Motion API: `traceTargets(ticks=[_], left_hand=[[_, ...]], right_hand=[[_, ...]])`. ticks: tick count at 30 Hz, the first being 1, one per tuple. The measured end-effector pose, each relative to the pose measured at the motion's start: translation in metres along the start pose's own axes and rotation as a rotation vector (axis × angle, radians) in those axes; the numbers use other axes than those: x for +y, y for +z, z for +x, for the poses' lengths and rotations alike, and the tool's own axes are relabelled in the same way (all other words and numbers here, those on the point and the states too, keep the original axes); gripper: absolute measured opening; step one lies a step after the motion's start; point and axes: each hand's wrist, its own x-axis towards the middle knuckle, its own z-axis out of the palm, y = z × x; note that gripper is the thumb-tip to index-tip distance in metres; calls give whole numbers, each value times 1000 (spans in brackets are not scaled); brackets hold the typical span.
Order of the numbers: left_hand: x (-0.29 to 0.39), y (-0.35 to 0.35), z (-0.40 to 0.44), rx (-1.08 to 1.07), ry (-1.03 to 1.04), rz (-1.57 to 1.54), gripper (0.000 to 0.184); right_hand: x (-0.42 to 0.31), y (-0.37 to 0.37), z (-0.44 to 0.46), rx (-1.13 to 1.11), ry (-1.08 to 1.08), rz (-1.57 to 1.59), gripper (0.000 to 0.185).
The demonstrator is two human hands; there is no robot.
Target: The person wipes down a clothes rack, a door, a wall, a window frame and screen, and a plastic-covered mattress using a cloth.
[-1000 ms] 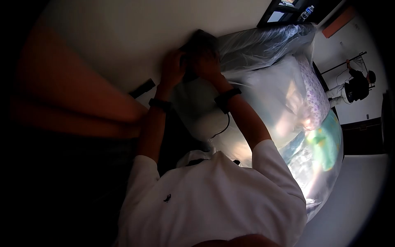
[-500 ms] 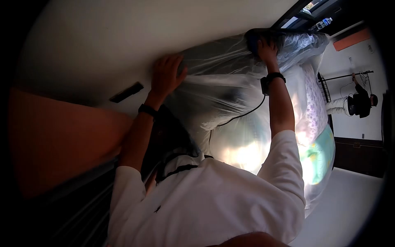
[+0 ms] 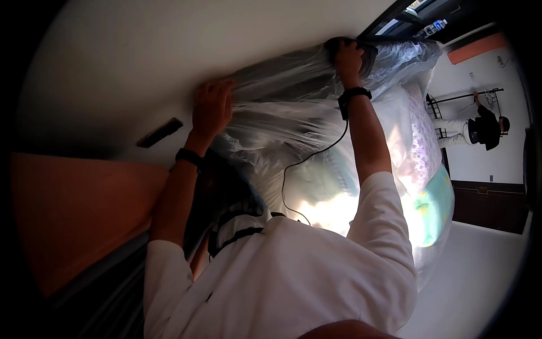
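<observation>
A crinkled clear plastic sheet is spread along the wall and over the bedding. My left hand rests at the sheet's left end against the wall, fingers extended and lying close to the surface. Farther right, my right hand grips a dark rounded object at the sheet's upper edge; what it is, I cannot make out. Black bands circle both wrists, and a thin black cable hangs from the right one across the plastic.
Under the plastic lie a purple-patterned pillow and a green item. A black switch plate is on the wall. A water bottle lies by the window. Another person holds a dark rack. An orange-brown panel stands left.
My hands, earlier together at the dark object, are now apart. My right hand has moved right with that object, while my left hand has shifted left along the wall.
</observation>
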Motion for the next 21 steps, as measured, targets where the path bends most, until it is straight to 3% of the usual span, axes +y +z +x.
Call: traceTargets(ticks=[7,14,16,18,21], left_hand=[[-1,4,5,-28,-20,33,36],[-12,11,0,12,43,57,32],[-10,5,3,34,49,106,32],[-6,2,4,-88,-56,154,30],[-4,6,4,1,-85,128,28]], right_hand=[[-86,-33,-34,-110,66,26,19],[-228,-99,-97,-100,-241,208,15],[-236,-119,-109,-40,-290,288,15],[-229,-134,-119,-159,-295,413,19],[-171,-146,-122,-124,-366,335,26]])
